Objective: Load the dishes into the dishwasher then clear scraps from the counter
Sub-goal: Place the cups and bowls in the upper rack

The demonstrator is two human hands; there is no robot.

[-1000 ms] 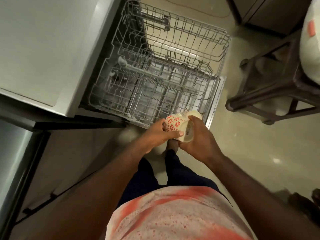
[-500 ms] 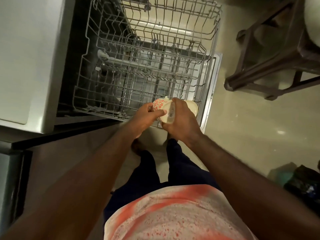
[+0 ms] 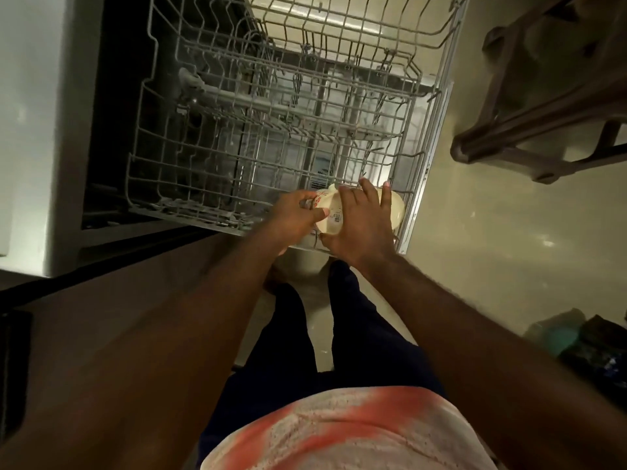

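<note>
A cream mug [image 3: 330, 217] with a red flower print lies on its side at the near right corner of the pulled-out dishwasher rack [image 3: 163, 144]. My left hand [image 3: 293, 220] grips the printed side, thumb across the mug. My right hand [image 3: 361, 220] holds the mug's base from the right, fingers spread over it; a barcode sticker shows on the base. A second cream dish [image 3: 397, 212] peeks out behind my right hand, mostly hidden. The wire rack holds no other dishes that I can see.
The white counter [image 3: 34, 130] runs along the left, above the dishwasher opening. A dark wooden chair [image 3: 543, 106] stands on the floor to the right. A dark bag [image 3: 590, 347] lies at the lower right. My legs stand just before the open door.
Both hands have carried the mug forward and down, from in front of the rack to its near right corner. The view has moved closer over the rack.
</note>
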